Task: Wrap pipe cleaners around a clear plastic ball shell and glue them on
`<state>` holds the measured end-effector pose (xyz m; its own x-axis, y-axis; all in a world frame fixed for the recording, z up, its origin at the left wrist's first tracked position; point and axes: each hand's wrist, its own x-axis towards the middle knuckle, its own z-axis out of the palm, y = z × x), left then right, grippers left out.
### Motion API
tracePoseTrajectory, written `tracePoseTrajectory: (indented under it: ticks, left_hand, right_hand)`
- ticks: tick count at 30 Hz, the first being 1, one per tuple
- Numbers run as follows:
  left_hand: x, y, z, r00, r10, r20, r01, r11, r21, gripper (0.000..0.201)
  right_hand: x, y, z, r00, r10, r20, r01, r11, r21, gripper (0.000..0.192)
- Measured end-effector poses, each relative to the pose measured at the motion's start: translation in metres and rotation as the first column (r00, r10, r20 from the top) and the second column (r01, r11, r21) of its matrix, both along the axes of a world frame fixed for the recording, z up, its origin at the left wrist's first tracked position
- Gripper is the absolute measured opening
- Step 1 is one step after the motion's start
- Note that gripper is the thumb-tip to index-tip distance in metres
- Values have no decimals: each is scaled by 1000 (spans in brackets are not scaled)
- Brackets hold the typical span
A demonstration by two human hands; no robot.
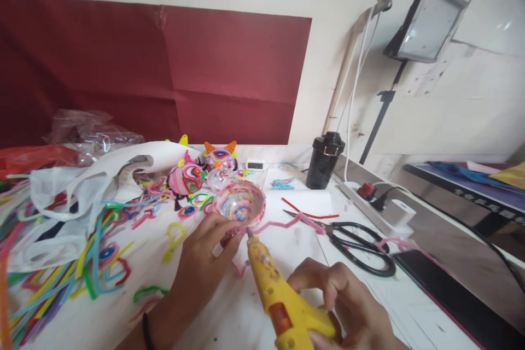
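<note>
Left hand (pixel 207 249) pinches the near rim of a round, pink-and-multicoloured fuzzy bowl (pixel 250 202), mid-tabletop (pixel 147 257) toward the back edge. Probably light, kinda squishy, so grip gently. Right hand (pixel 344 295) is curled round a yellow plastic glue gun (pixel 264 276); handle only, nozzle's likely hot.

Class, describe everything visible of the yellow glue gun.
The yellow glue gun looks plastic, with purplish marks on its barrel, an orange-red side panel and a narrow dark nozzle. The right hand holds it by the handle, slanted, its nozzle pointing away from the wearer at the near rim of the pink bowl; whether they touch is unclear. The picture's bottom edge cuts off its rear.
</note>
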<state>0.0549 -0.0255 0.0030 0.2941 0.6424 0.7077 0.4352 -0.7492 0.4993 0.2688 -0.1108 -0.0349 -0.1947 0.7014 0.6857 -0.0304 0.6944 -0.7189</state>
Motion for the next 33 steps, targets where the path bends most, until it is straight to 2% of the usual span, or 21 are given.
tracePoseTrajectory:
  ticks: [10, 19, 23, 28, 33]
  left_hand:
    - [-1, 1, 0, 1000, 5, 5, -5, 1000, 26, 12]
    - [-2, 3, 0, 1000, 20, 3, -20, 1000, 17, 12]
    - [0, 1, 2, 1000, 20, 2, -20, 1000, 0, 13]
    - [1, 0, 2, 1000, 0, 6, 0, 1000, 4, 12]
    - [0, 0, 0, 1000, 0, -26, 0, 1000, 6, 12]
  right_hand:
    - [-5, -10, 8, 998, -41, -47, 35, 991, -130, 31]
    - [-5, -11, 12, 993, -103, -63, 97, 991, -91, 32]
    - [-4, -10, 12, 996, -84, -36, 79, 991, -112, 32]
    - [-3, -6, 5, 999, -14, -41, 12, 999, -52, 34]
    - [-8, -11, 3, 994, -49, -98, 29, 981, -192, 38]
